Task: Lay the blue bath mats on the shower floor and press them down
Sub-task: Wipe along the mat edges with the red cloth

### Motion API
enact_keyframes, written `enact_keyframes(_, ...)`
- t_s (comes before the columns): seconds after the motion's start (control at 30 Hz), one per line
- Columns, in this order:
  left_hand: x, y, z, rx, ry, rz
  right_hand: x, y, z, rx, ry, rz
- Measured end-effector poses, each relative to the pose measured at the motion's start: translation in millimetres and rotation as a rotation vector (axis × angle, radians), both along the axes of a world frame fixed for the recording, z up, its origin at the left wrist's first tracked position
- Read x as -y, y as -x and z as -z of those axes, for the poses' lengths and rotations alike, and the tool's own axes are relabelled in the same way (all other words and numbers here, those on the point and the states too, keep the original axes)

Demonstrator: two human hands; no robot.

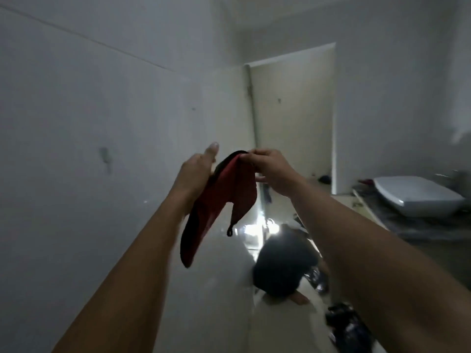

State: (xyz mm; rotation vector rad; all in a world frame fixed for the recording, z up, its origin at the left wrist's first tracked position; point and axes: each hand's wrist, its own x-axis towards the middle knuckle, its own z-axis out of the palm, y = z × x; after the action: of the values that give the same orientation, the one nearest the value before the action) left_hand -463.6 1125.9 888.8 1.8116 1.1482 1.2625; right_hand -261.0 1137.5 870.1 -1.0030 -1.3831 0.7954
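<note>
I hold a red cloth (224, 194) with a dark edge and a small hanging loop up in front of me, at chest height. My right hand (270, 171) pinches its top corner with curled fingers. My left hand (196, 169) lies against the cloth's left side, thumb straight and pointing up; whether its fingers grip the cloth is hidden. No blue bath mat shows in this dim view. The pale tiled floor (216, 289) lies below.
A dark bundle (283, 266) sits on the floor by a bare foot (300, 299). A white basin (418, 197) stands on a counter at right. An open doorway (293, 123) is ahead. Dark items (344, 324) lie at lower right. A white wall runs along the left.
</note>
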Motion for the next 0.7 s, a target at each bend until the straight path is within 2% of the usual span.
enact_keyframes(0.07,0.9,-36.1,30.4,-0.246,0.249,0.275,19.6,-40.3,19.3,0.032,0.035,0.159)
enact_keyframes(0.13,7.5,-85.4,64.7,-0.378,0.363,0.512,46.1,-87.5,46.9,0.097,0.076,0.355)
enact_keyframes(0.23,25.9,-172.1,121.8,-0.286,0.466,0.589,99.8,-156.7,107.8,0.191,0.221,0.565)
enact_keyframes(0.33,57.5,-252.6,178.1,-0.094,0.666,0.649,176.0,-210.2,168.4,0.104,0.367,0.798)
enact_keyframes(0.43,102.5,-308.3,221.7,-0.053,0.891,0.753,259.8,-243.3,239.3,-0.111,0.485,1.09)
enact_keyframes(0.5,137.0,-338.9,243.7,-0.082,0.976,0.841,316.4,-248.7,281.9,-0.326,0.546,1.265)
enact_keyframes(0.6,182.8,-368.7,263.5,-0.166,1.034,0.998,371.1,-224.8,317.7,-0.66,0.642,1.263)
enact_keyframes(0.7,216.6,-389.7,275.5,-0.203,1.112,1.147,399.3,-196.2,340.6,-0.744,0.851,1.186)
